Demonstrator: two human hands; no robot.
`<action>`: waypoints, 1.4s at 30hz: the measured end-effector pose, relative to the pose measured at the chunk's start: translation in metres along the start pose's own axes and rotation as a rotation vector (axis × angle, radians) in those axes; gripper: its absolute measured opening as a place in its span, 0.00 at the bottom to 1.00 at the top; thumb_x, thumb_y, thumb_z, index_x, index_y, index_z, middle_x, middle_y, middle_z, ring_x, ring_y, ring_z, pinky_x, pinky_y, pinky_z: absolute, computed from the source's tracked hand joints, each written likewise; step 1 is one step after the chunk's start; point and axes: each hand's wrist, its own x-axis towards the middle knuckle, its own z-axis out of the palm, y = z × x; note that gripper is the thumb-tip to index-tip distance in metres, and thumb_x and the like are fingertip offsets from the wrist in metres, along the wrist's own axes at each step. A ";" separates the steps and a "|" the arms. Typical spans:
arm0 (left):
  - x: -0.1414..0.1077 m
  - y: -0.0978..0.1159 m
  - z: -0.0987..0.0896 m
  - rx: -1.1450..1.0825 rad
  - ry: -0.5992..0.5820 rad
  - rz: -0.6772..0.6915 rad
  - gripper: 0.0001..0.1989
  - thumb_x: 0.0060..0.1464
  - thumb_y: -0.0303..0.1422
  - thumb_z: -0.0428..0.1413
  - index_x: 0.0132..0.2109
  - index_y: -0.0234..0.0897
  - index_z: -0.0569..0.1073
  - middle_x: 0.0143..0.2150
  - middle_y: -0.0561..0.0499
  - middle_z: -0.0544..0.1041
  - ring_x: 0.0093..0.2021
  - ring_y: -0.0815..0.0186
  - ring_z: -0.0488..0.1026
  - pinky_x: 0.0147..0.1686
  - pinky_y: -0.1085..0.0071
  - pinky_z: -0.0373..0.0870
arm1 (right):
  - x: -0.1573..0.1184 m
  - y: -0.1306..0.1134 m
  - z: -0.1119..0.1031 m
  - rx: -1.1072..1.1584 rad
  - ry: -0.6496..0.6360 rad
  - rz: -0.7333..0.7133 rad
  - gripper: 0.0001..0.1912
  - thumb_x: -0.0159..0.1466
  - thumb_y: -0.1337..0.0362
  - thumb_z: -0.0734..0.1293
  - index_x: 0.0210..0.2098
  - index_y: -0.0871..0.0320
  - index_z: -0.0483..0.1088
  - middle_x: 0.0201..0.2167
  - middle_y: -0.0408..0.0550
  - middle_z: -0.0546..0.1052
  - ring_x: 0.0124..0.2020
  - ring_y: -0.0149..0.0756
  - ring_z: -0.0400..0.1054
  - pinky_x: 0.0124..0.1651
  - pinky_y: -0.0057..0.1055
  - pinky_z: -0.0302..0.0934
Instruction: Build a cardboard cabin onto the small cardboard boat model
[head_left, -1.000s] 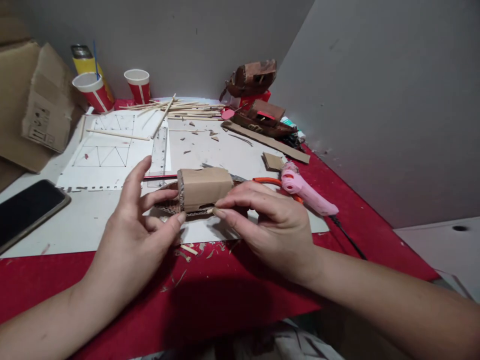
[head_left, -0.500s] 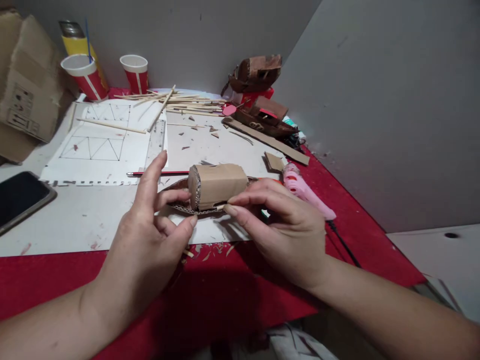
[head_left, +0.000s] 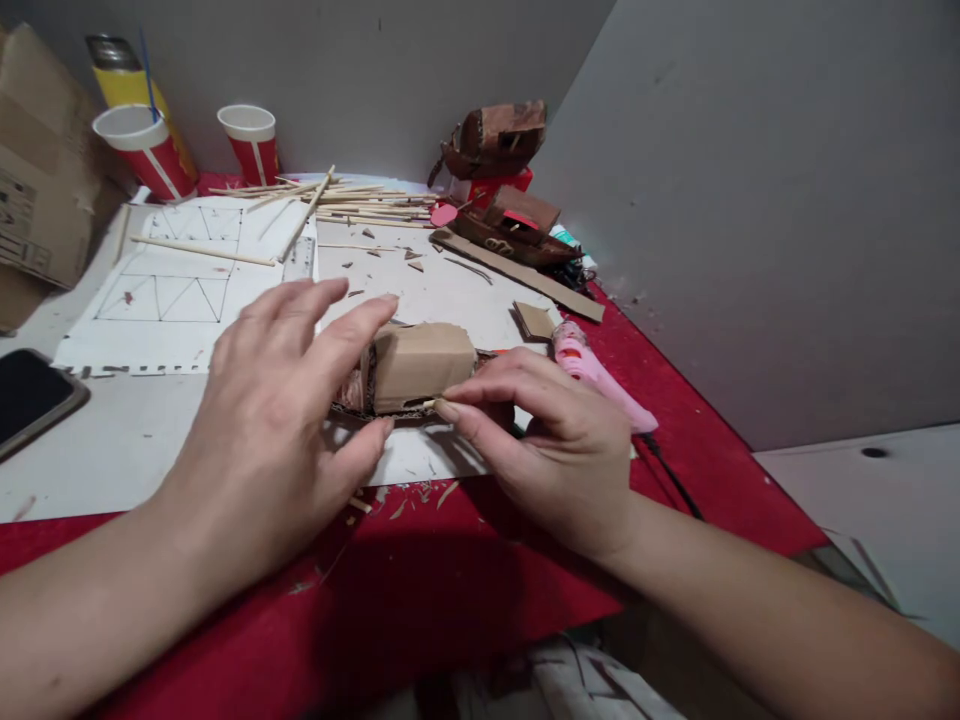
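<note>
A small cardboard boat [head_left: 424,365] with a tan cabin sits in front of me on the white sheet. My left hand [head_left: 281,390] spans its left end, thumb at the near rim and the other fingers over the far side, partly hiding the hull. Between thumb and forefinger, my right hand [head_left: 544,425] pinches a short wooden stick [head_left: 430,403]. That stick lies against the lower near side of the cabin, by a dark opening. The fingers cover its right end.
A pink glue gun [head_left: 600,380] lies right, its cord trailing. Behind are wooden skewers [head_left: 375,205], two brown model boats [head_left: 517,225], a cardboard strip [head_left: 517,273] and paper cups [head_left: 249,145]. A phone [head_left: 34,400] and drawn paper [head_left: 165,290] are left; a cardboard box [head_left: 52,160] stands beyond.
My left hand has turned over the boat's left end, its fingers moving to the far side. The right hand keeps its pinch on the stick. The whole view has shifted slightly.
</note>
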 end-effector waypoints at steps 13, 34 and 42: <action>0.027 -0.012 0.017 -0.047 -0.297 -0.002 0.44 0.49 0.38 0.59 0.70 0.43 0.52 0.63 0.43 0.70 0.58 0.47 0.71 0.54 0.54 0.67 | -0.003 0.007 0.006 -0.052 0.004 -0.043 0.05 0.61 0.73 0.71 0.33 0.57 0.75 0.28 0.44 0.76 0.30 0.32 0.69 0.31 0.29 0.63; 0.025 -0.014 0.021 -0.159 -0.321 -0.009 0.39 0.50 0.39 0.57 0.68 0.43 0.56 0.60 0.43 0.72 0.56 0.50 0.72 0.53 0.56 0.69 | 0.002 0.001 0.003 -0.249 -0.137 -0.122 0.05 0.64 0.72 0.69 0.34 0.57 0.71 0.29 0.46 0.75 0.32 0.34 0.70 0.36 0.32 0.66; 0.025 -0.011 0.019 -0.143 -0.316 -0.013 0.35 0.54 0.39 0.53 0.68 0.41 0.57 0.58 0.42 0.73 0.54 0.51 0.73 0.52 0.56 0.69 | 0.007 -0.002 -0.001 -0.305 -0.218 -0.158 0.04 0.65 0.71 0.67 0.34 0.57 0.70 0.29 0.48 0.75 0.31 0.36 0.69 0.33 0.34 0.64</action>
